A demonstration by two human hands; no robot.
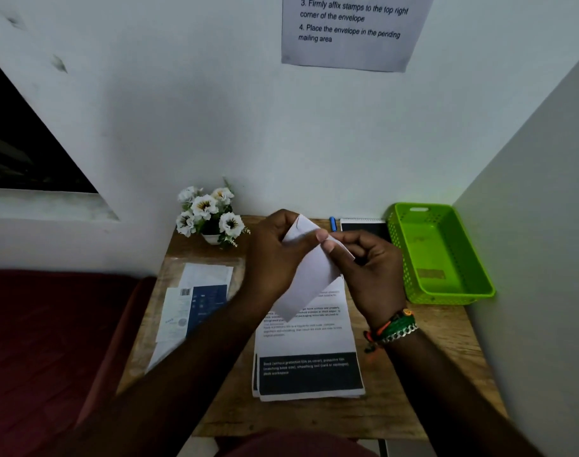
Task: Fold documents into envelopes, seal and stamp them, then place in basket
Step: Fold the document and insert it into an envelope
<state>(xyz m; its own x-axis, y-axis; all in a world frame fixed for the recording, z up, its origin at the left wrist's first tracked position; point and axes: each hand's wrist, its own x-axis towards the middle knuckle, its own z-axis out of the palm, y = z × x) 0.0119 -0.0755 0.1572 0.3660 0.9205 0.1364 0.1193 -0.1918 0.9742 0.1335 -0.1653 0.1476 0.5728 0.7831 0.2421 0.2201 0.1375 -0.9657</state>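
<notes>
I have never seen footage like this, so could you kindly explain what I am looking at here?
This is one picture from a camera worn on a person's head, looking down at their own hands. No machine is involved. The left hand and right hand together hold a white envelope above a small wooden desk. On the desk lie printed papers, a clear packet of envelopes, a flower pot, a notebook and a green basket. An instruction sheet hangs on the wall.
</notes>
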